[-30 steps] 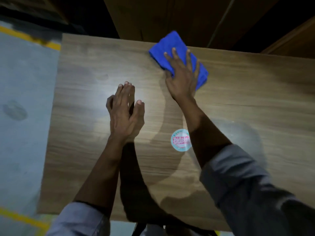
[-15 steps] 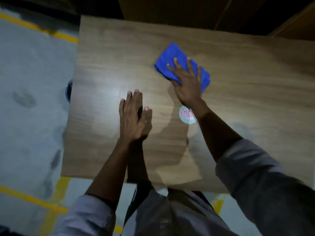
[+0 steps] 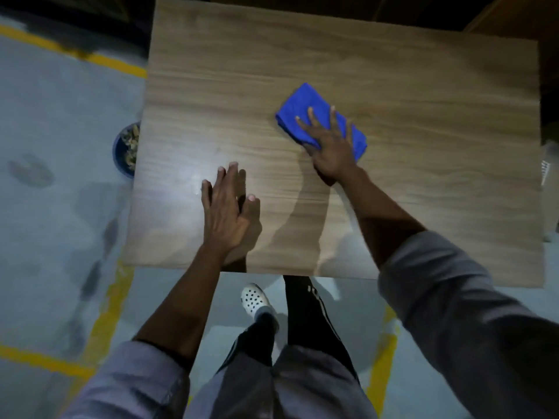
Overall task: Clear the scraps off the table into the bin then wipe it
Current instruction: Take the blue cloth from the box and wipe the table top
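Note:
A folded blue cloth (image 3: 305, 111) lies on the wooden table (image 3: 423, 140), right of its middle. My right hand (image 3: 331, 146) presses flat on the cloth with fingers spread, covering its near half. My left hand (image 3: 225, 211) rests palm down on the table near the front left, fingers together, holding nothing. A blue bin (image 3: 122, 152) with scraps in it stands on the floor at the table's left edge, half hidden under the tabletop. I see no scraps on the tabletop.
Grey floor with yellow tape lines (image 3: 102, 316) surrounds the table. My legs and a white perforated shoe (image 3: 255, 299) are just below the table's front edge. Dark wooden furniture (image 3: 511, 19) stands behind the table.
My right hand has dragged the blue cloth from the table's far edge toward me, to the middle. My left hand stays flat. The view has pulled back, and the bin has come into sight.

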A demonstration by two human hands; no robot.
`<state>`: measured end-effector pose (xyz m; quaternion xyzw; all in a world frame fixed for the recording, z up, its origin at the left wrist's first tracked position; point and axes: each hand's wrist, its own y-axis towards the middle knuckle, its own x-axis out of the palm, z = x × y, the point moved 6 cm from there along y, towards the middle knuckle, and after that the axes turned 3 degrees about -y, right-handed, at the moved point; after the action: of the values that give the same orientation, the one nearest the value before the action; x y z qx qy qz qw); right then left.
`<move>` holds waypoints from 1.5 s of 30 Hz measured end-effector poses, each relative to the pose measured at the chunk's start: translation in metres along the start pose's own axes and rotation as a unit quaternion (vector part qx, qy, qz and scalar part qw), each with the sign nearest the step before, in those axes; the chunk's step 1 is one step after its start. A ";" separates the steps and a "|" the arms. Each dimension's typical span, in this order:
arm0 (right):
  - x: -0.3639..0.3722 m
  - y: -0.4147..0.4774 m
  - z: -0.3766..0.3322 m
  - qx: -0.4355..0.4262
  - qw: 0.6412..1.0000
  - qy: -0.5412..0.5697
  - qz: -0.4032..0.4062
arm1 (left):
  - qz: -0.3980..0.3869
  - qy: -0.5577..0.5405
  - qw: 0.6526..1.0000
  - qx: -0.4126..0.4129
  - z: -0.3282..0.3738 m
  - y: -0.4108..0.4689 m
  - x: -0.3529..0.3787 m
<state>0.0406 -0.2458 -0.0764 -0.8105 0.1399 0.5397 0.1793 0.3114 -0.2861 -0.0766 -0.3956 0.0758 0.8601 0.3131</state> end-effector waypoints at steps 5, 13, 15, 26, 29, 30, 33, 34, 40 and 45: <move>0.048 -0.053 -0.082 -0.093 0.994 0.056 0.029 | 0.007 0.012 1.000 0.000 0.009 0.025 -0.006; 0.000 -0.083 0.007 0.048 0.994 0.050 0.081 | 0.036 0.011 0.999 0.010 0.004 -0.003 -0.009; 0.008 -0.074 0.006 0.091 0.993 0.022 0.074 | 0.051 0.015 0.999 -0.010 -0.005 -0.011 -0.009; 0.016 -0.173 -0.103 -0.033 0.966 0.149 0.209 | 0.088 -0.078 0.993 -0.006 0.007 -0.051 -0.019; 0.000 -0.164 -0.045 0.111 0.959 0.052 0.255 | 0.083 -0.087 0.993 -0.001 0.007 -0.058 -0.007; 0.009 -0.162 -0.038 0.144 0.965 0.031 0.216 | 0.079 -0.090 0.993 -0.005 0.003 -0.060 -0.003; 0.042 -0.169 -0.055 0.126 0.980 0.013 0.151 | 0.063 -0.097 0.993 -0.003 -0.007 -0.068 0.004; 0.052 -0.176 -0.069 0.100 0.983 0.032 0.149 | 0.063 -0.101 0.993 0.000 -0.009 -0.074 0.005; 0.089 -0.220 -0.168 0.062 0.971 0.222 0.069 | 0.145 -0.195 0.967 -0.072 -0.011 -0.108 -0.013; 0.031 -0.221 -0.110 0.241 0.917 0.234 0.217 | 0.154 -0.179 0.971 -0.014 -0.003 -0.113 -0.027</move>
<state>0.2356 -0.0975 -0.0350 -0.7957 0.4759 0.3105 0.2097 0.3940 -0.2108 -0.0460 -0.2228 0.0662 0.9560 0.1793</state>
